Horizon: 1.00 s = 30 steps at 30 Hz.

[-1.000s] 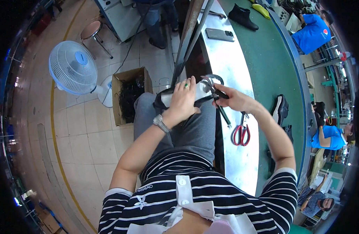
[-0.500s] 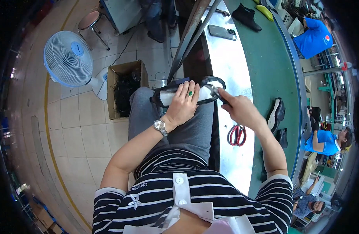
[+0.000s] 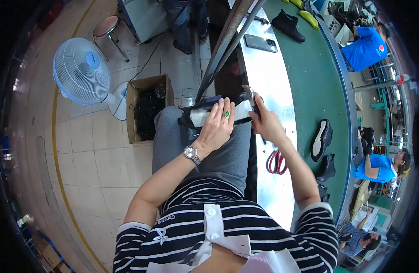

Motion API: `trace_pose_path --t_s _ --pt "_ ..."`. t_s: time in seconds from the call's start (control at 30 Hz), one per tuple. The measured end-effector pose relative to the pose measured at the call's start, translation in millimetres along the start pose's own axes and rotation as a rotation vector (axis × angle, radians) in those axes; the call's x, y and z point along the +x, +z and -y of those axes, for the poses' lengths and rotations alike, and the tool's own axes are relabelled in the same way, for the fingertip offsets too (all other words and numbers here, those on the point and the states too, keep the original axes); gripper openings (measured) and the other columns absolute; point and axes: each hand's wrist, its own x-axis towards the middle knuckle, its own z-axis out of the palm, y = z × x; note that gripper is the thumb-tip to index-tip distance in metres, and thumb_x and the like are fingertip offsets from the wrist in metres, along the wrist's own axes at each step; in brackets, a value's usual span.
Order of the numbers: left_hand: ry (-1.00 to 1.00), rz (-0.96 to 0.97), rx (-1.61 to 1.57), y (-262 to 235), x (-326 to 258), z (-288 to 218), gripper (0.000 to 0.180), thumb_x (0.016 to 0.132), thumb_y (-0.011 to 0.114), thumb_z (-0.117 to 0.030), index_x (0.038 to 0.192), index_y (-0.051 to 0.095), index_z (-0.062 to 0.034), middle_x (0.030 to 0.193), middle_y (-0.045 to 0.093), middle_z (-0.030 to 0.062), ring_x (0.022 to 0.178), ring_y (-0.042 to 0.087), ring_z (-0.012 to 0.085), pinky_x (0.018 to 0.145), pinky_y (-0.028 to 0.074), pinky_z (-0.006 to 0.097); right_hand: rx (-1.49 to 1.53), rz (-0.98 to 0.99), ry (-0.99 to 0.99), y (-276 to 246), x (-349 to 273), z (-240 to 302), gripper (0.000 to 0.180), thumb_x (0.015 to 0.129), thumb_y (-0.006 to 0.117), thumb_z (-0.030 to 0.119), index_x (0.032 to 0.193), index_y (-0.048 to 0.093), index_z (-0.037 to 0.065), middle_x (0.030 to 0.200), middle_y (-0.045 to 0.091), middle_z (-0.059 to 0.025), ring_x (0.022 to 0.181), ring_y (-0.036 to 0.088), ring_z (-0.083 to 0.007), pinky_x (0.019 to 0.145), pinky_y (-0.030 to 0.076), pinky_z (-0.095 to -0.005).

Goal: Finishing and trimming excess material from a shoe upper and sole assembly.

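Note:
Across my thighs lies a black shoe [image 3: 200, 118] with its underside up, showing a whitish bottom inside a dark rim. My left hand [image 3: 217, 125] is laid over its middle, fingers together and pressing it down; the thumb's grip is hidden. At the end of the shoe nearer the bench, my right hand [image 3: 269, 123] is closed round the dark handle of a metal-headed hand tool [image 3: 249, 92]. The metal head stands at the shoe's rim; its exact kind is unclear. Red-handled scissors [image 3: 276, 163] lie on the bench just below my right hand.
On the metal bench [image 3: 275, 200] lies a phone [image 3: 261, 43]. A green conveyor [image 3: 305, 86] beside it carries dark shoes [image 3: 322, 139] and a black boot [image 3: 287, 25]. To my left stand a cardboard box [image 3: 133, 109] and a fan [image 3: 82, 70]. Co-workers [image 3: 366, 45] are beyond the conveyor.
My right hand has moved slightly back toward me, and the tool's head has swung up toward the shoe's far rim. Shoes on the conveyor have shifted toward me. My left hand keeps its hold.

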Motion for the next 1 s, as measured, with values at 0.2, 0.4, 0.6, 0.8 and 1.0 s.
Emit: trace_pose_path --t_s 0.2,0.4,0.6,0.8,1.0 --pt "-0.003 -0.057 -0.022 -7 4 -2 0.046 0.086 0.047 -0.012 0.123 0.05 0.0146 0.126 0.052 0.0292 0.12 0.05 0.0405 0.105 0.037 0.043 0.229 -0.101 0.006 -11 -9 21 0.057 0.093 0.054 0.018 0.144 0.029 0.011 0.064 0.064 -0.0129 0.056 0.065 -0.0289 0.06 0.049 -0.0406" --pt "0.002 -0.048 -0.047 -6 -2 2 0.04 0.084 0.051 -0.007 0.116 0.053 0.0162 0.117 0.053 0.0255 0.117 0.05 0.0456 0.104 0.04 0.047 0.207 -0.147 -0.115 -18 -19 43 0.056 0.094 0.054 0.015 0.145 0.031 0.01 0.067 0.064 -0.0174 0.057 0.063 -0.0369 0.06 0.049 -0.0439" --pt "-0.015 -0.085 -0.038 3 0 6 0.047 0.08 0.059 -0.009 0.12 0.05 0.0131 0.112 0.056 0.0259 0.117 0.05 0.0431 0.102 0.04 0.046 -0.246 -0.099 -0.212 -12 -14 40 0.065 0.092 0.054 0.016 0.147 0.021 0.012 0.066 0.063 -0.0221 0.06 0.062 -0.0401 0.057 0.047 -0.0484" --pt "0.002 -0.088 -0.047 -10 7 6 0.041 0.086 0.048 -0.009 0.118 0.051 0.0161 0.115 0.054 0.0284 0.118 0.05 0.0463 0.105 0.038 0.048 -0.261 -0.075 -0.155 2 -14 46 0.068 0.089 0.054 0.012 0.148 0.02 0.015 0.068 0.064 -0.0207 0.064 0.063 -0.0403 0.059 0.047 -0.051" --pt "-0.06 -0.131 -0.12 6 -5 0 0.054 0.074 0.069 -0.014 0.117 0.051 0.0122 0.115 0.054 0.0263 0.121 0.048 0.0428 0.104 0.04 0.045 -0.165 -0.21 -0.171 9 -29 58 0.072 0.088 0.055 0.013 0.149 0.016 0.013 0.071 0.065 -0.0223 0.063 0.064 -0.0408 0.057 0.049 -0.0513"
